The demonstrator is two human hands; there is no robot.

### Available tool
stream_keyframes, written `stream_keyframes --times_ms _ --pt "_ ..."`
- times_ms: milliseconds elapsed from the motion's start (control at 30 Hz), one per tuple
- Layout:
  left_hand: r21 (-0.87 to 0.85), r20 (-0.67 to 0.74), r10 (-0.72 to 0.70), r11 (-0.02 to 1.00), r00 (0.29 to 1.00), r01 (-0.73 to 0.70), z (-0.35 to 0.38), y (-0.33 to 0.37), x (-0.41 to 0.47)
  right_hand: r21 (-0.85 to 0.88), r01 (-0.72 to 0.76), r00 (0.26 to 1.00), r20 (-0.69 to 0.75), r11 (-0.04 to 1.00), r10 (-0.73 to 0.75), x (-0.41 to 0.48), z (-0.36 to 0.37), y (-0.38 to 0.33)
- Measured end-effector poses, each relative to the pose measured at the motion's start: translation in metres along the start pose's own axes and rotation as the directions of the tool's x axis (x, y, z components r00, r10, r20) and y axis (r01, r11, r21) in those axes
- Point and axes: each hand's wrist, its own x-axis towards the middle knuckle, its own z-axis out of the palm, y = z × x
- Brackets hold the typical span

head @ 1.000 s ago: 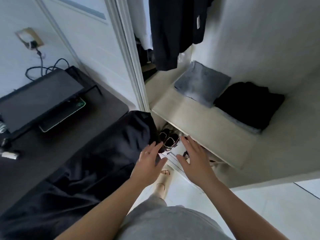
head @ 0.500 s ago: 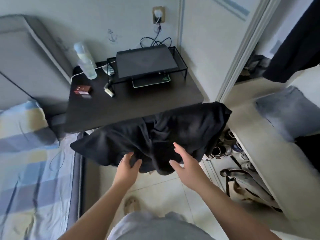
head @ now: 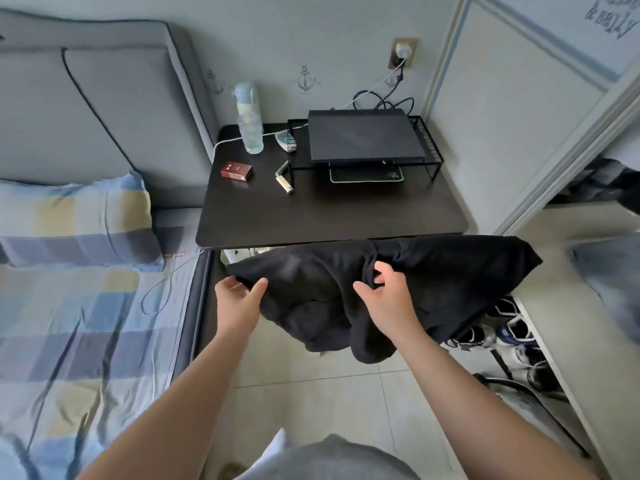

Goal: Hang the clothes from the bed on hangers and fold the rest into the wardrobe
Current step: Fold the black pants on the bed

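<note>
Bedside table (head: 346,211); left hand (head: 238,300), right hand (head: 388,299) around black garment (head: 450,271).

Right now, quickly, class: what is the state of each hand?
Left hand: closed, holding the edge of the crumpled black cloth garment.
Right hand: closed, gripping the same garment's bunched middle.

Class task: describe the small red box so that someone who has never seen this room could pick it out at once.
Find the dark table beside the bed. On its left part, just in front of the clear bottle, lies the red box. It is the only red thing on the table.
</note>
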Motion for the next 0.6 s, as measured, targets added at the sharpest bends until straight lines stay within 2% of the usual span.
stream_keyframes --times_ms 67,167,233,333,500,600 --pt "-0.036 0.037 -0.017 0.999 0.999 0.019 -0.009 0.006 0.006 0.019 -0.034 0.998 -0.054 0.999 0.035 0.006 0.002 -0.010" --pt "-0.063 0.148 -0.158 0.984 0.976 0.168 -0.025 0.005 0.012 0.018 0.007 0.990 -0.139 1.000 -0.005 0.007 0.002 -0.020" --pt "-0.064 0.199 -0.181 0.978 0.963 0.197 -0.034 0.006 0.015 0.003 0.025 0.983 -0.183 1.000 -0.024 0.004 -0.001 -0.030" --pt "-0.129 0.263 -0.170 0.969 0.950 0.209 -0.047 0.024 0.014 0.077 0.077 0.967 -0.247 0.994 -0.056 -0.003 -0.008 -0.052" --pt "-0.377 0.361 -0.080 0.899 0.929 0.224 -0.069 0.091 0.010 0.159 0.274 0.913 -0.353 0.949 -0.204 -0.011 -0.031 -0.115" --pt "-0.495 0.329 0.008 0.853 0.944 0.165 -0.088 0.140 0.004 0.148 0.416 0.860 -0.385 0.897 -0.335 -0.022 -0.046 -0.160"
